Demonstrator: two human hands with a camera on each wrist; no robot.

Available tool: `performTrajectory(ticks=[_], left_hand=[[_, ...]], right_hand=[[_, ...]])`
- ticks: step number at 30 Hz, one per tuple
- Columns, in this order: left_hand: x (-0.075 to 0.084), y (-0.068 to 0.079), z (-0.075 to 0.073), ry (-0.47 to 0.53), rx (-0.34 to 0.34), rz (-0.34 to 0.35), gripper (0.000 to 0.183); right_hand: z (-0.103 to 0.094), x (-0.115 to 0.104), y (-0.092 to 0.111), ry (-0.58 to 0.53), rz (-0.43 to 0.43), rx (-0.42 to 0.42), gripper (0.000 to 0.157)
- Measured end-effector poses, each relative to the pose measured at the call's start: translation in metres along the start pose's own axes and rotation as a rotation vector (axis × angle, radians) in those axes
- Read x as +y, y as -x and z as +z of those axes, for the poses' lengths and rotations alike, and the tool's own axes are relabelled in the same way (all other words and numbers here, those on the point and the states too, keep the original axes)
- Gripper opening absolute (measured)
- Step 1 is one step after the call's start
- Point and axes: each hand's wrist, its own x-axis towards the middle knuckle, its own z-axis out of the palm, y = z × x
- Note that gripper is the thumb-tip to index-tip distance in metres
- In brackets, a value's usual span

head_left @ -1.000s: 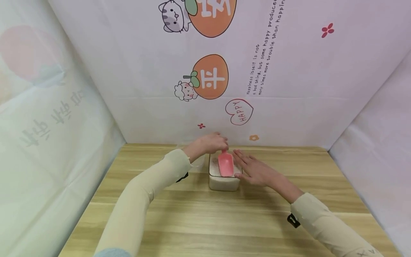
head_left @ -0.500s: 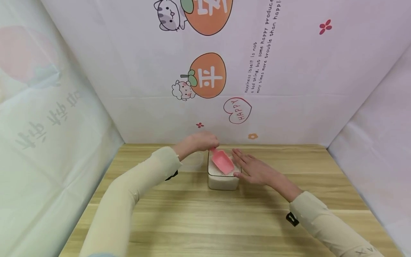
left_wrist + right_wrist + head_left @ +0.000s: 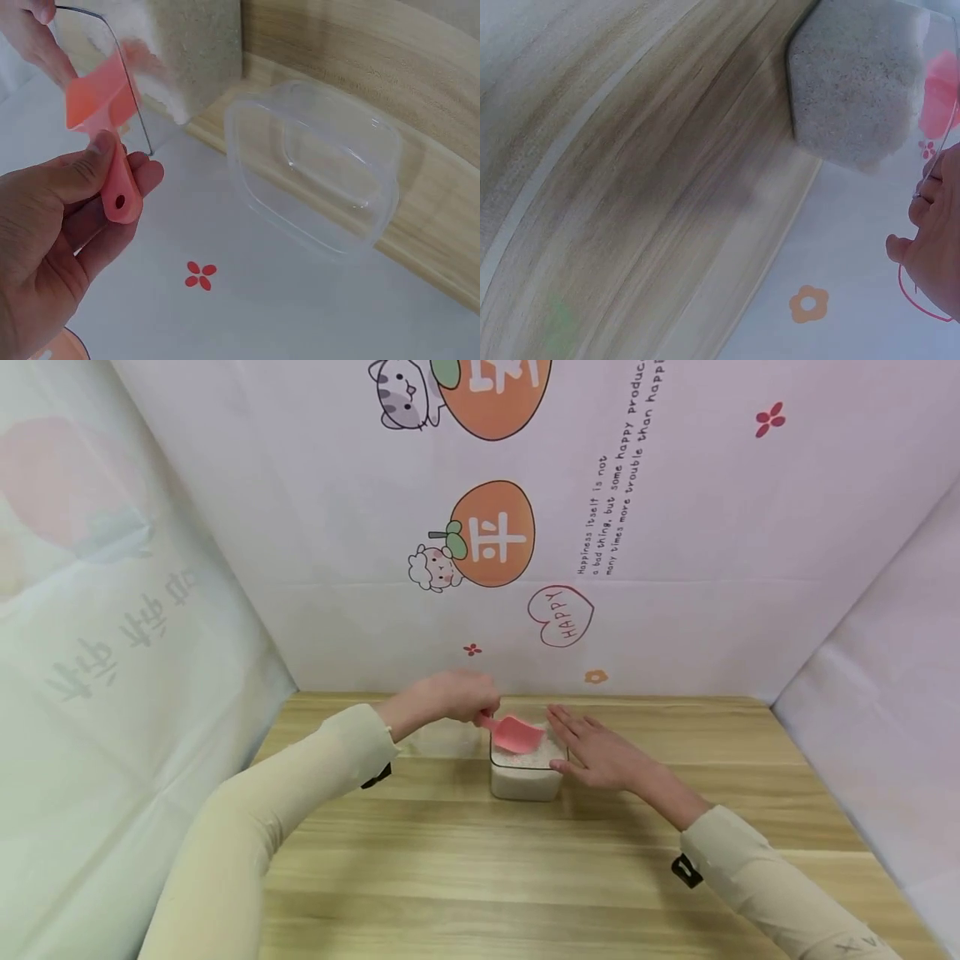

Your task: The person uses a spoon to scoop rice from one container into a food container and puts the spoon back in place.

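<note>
The left hand (image 3: 461, 695) is gripping a pink scoop (image 3: 519, 735) at the grain-filled container's (image 3: 525, 788) mouth; the right hand (image 3: 600, 756), fingers extended, is touching its rim.

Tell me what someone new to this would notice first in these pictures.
The bright pink scoop stands out first, held in the left hand at the mouth of a clear square container of pale grains. Next come the big orange fruit drawings on the white backdrop behind. The right hand rests by the container's right side.
</note>
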Motion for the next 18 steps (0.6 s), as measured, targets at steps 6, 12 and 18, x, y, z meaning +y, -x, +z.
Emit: performTrajectory(ticks=[6, 12, 18], left_hand=[[0.009, 0.017, -0.012, 0.02, 0.023, -0.051, 0.013], [0.021, 0.018, -0.015, -0.005, 0.044, -0.115, 0.011], [0.034, 0.012, -0.011, -0.03, 0.058, -0.133, 0.006]], right_hand=[[-0.001, -0.001, 0.001, 0.008, 0.006, -0.007, 0.082], [-0.001, 0.0, 0.001, -0.012, 0.007, -0.006, 0.082], [-0.001, 0.001, 0.0, -0.023, 0.021, -0.017, 0.082]])
